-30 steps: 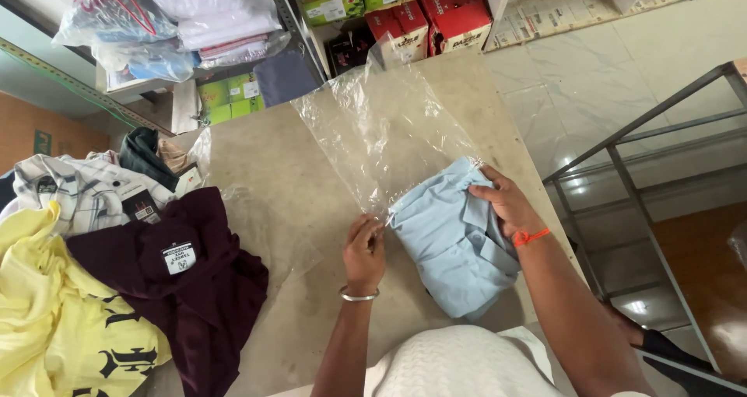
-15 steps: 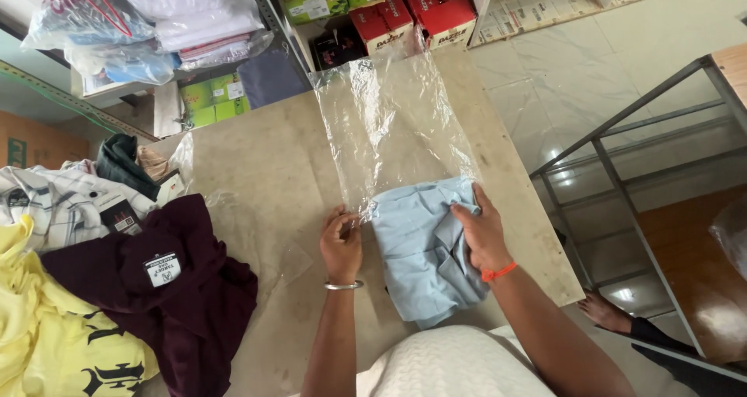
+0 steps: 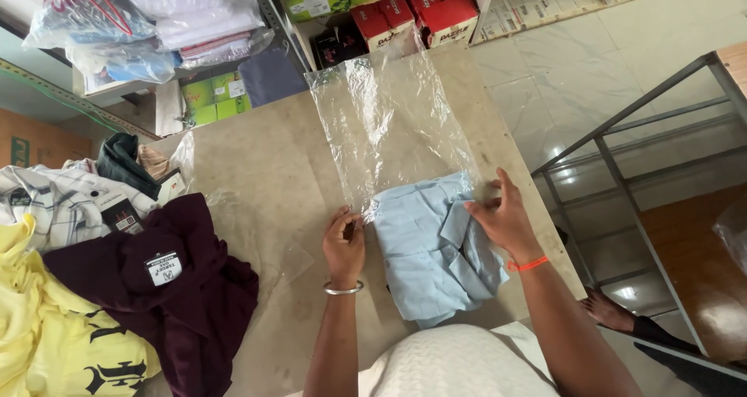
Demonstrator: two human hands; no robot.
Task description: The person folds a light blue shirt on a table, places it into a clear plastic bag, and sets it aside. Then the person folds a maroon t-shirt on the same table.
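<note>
A folded light blue shirt lies on the beige table, its top edge at the mouth of a clear plastic bag that stretches away from me. My left hand pinches the bag's open edge at the shirt's left corner; a metal bangle is on that wrist. My right hand, with an orange thread at the wrist, rests on the shirt's right side and grips the bag's edge there.
A maroon shirt, a yellow printed shirt and a checked shirt are piled at the left. Shelves with bagged clothes, green boxes and red boxes stand behind. A metal rack is at the right.
The view has shifted a little. Both hands stay at the bag's mouth, and the shirt's top edge sits slightly further into the opening.
</note>
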